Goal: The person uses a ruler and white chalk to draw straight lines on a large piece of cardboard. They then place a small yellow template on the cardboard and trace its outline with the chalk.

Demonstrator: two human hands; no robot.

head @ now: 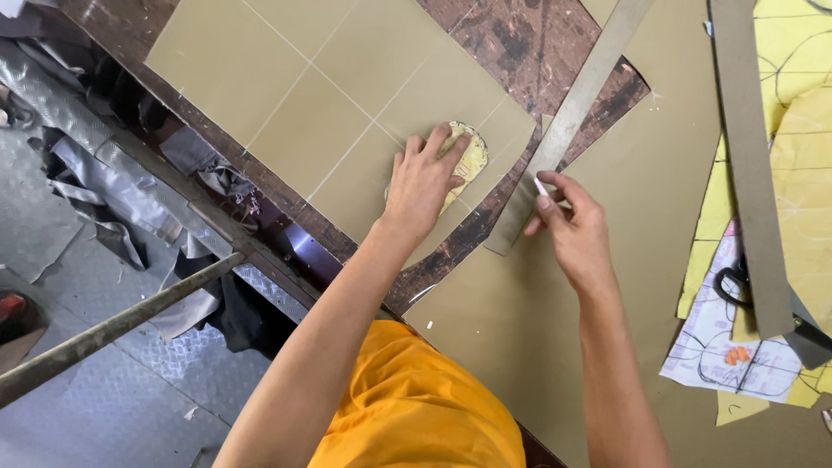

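Observation:
My left hand (425, 178) presses flat on a small round yellowish pattern piece (469, 158) that lies on an olive sheet (303, 104) marked with white chalk lines. My right hand (568, 225) pinches a short white chalk piece (541, 186) between thumb and fingers. It hovers beside the near end of a long metal ruler (568, 121) lying diagonally on the dark wooden table (520, 43).
A larger olive sheet (641, 191) covers the table's right part. Further right lie a grey strip (750, 165), yellow pattern paper (797, 104), black scissors (737, 282) and a printed sheet (737, 347). Fabric scraps (199, 165) and a metal bar (113, 325) sit off the left edge.

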